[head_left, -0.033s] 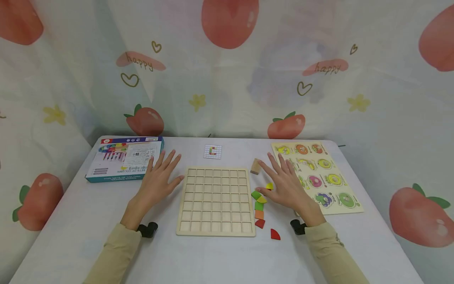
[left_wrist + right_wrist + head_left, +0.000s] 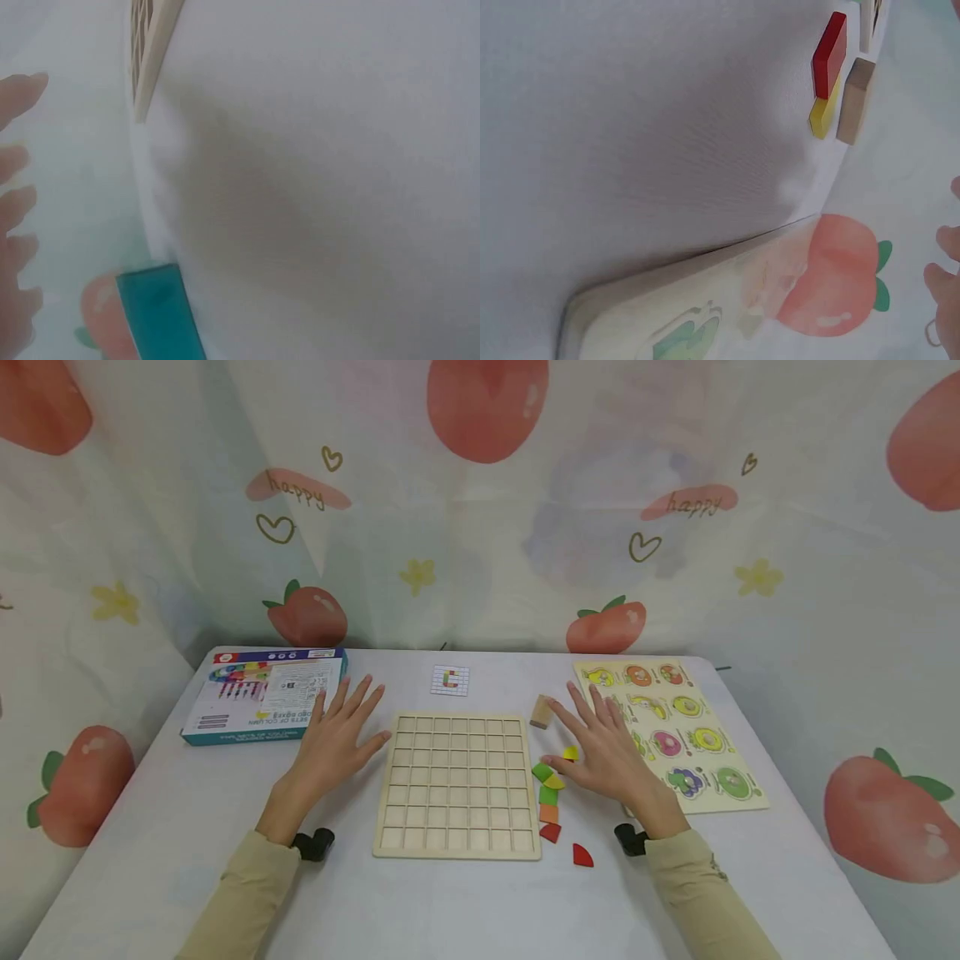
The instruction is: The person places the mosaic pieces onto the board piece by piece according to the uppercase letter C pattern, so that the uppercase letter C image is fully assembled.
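A wooden grid board (image 2: 457, 785) with empty square cells lies in the middle of the table. My left hand (image 2: 335, 739) rests flat on the cloth just left of it, fingers spread, holding nothing. My right hand (image 2: 598, 743) lies flat to the board's right, its thumb beside a green piece (image 2: 542, 772) and a yellow piece (image 2: 554, 782). More coloured pieces run down the board's right edge: green (image 2: 547, 795), orange (image 2: 548, 813), red (image 2: 550, 832), and a red quarter-circle (image 2: 582, 856). A plain wooden block (image 2: 541, 712) stands by the right fingertips. In the right wrist view the wooden block (image 2: 853, 101) shows with a red piece (image 2: 829, 54).
A teal-edged game box (image 2: 262, 693) lies at the back left, its corner seen as a teal box (image 2: 157, 315) in the left wrist view. A small pattern card (image 2: 450, 680) sits behind the board. A fruit peg puzzle (image 2: 697, 727) lies at the right. Printed curtains surround the table.
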Available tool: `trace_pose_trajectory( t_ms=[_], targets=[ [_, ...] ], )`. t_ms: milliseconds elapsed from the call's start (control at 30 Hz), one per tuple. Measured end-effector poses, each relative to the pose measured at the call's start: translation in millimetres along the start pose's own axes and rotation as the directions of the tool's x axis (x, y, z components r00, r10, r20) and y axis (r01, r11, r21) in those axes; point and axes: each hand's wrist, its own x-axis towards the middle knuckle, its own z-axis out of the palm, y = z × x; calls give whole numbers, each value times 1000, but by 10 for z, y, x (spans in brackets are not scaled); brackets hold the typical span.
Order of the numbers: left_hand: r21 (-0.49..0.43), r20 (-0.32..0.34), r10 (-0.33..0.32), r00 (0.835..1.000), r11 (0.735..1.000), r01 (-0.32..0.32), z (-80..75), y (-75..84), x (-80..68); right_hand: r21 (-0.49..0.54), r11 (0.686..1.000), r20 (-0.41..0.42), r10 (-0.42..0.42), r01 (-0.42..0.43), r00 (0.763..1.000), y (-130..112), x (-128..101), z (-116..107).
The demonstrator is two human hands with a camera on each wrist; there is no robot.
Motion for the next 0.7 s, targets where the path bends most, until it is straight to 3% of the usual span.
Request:
trace_pose_trajectory(
  t_ms=[433,700],
  targets=[
    [6,31,-10,999,1000,10,50,-2,11,6,999,-29,-32,33,999,38,-43,1],
    [-69,126,-6,992,998,15,105,-19,4,151,988,34,10,-15,999,73,-84,21]
  ],
)
